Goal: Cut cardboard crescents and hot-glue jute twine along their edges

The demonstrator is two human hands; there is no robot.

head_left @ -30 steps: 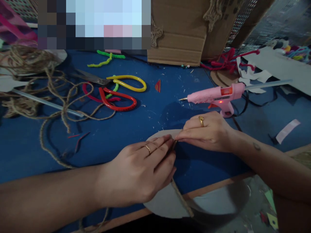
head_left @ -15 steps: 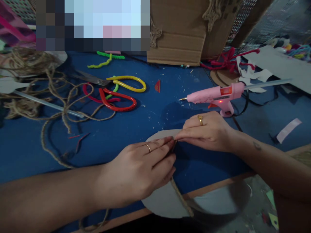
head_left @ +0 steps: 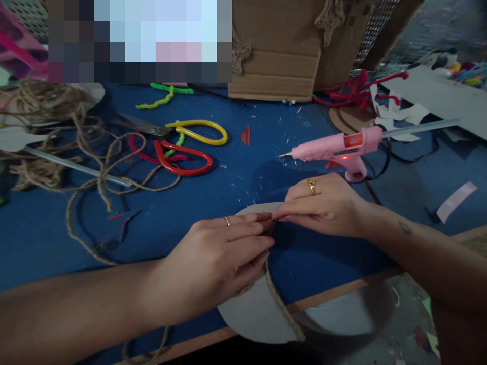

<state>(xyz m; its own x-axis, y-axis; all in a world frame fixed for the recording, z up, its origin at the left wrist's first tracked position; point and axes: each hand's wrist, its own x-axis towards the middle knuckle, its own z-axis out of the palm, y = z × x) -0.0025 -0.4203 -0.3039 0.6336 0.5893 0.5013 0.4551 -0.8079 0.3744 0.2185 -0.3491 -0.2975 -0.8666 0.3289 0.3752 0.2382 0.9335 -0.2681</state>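
My left hand (head_left: 224, 253) lies over a grey cardboard piece (head_left: 258, 314) with a curved outline. Its fingers are pressed together against the right-hand edge, along which a jute twine (head_left: 282, 304) runs. Fingertips of my right hand (head_left: 323, 205) pinch at the upper end of that edge, touching my left fingertips; the twine there is mostly hidden. Just beyond my right hand, a pink glue gun (head_left: 333, 147) rests on the table with its small light lit and a glue stick (head_left: 422, 129) in its back.
Scissors (head_left: 186, 165) with red and yellow handles lie left of centre, near tangled twine (head_left: 49, 101) and another glue stick (head_left: 76, 165). A cardboard box (head_left: 274, 61) stands behind. White paper scraps (head_left: 403, 114) lie at right. The blue table's wooden edge (head_left: 342, 291) runs close to me.
My left hand's fingers have shifted slightly up along the edge, baring more of the twine below them. My right hand keeps its pinch almost unmoved.
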